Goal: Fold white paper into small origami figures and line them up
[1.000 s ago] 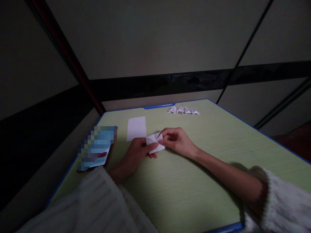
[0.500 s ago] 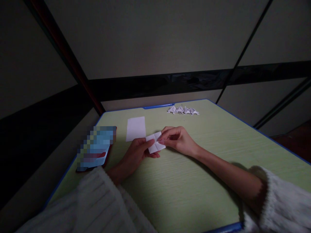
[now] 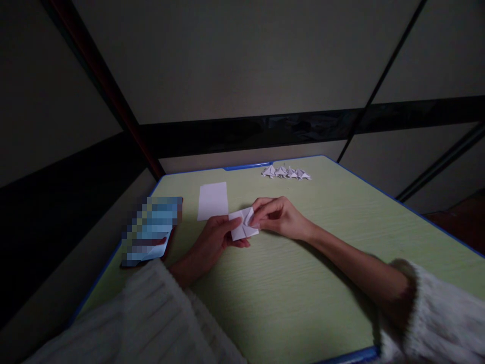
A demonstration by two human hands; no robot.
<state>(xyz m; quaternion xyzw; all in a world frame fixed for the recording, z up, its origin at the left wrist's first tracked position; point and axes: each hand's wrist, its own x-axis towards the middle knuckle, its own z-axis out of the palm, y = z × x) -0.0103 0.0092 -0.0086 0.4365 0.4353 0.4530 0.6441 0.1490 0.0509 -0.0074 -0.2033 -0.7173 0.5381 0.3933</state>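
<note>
A small folded square of white paper (image 3: 239,231) is held between both hands above the table, its creases meeting near the middle. My left hand (image 3: 217,233) grips its left side, thumb on top and fingers beneath. At the right edge, my right hand (image 3: 278,217) pinches a flap of the paper between thumb and fingers. Just behind my left hand, flat white paper (image 3: 212,200) lies on the table.
Several folded white paper figures (image 3: 286,173) stand in a row at the far side of the green table (image 3: 322,303). To the left lies a phone (image 3: 153,232), its screen blurred. Pale panels with a dark band (image 3: 242,134) rise behind the table.
My right fingers have shifted slightly right, drawing the flap with them, and the fold at the paper's right side is lifted more. My left hand keeps its hold.
</note>
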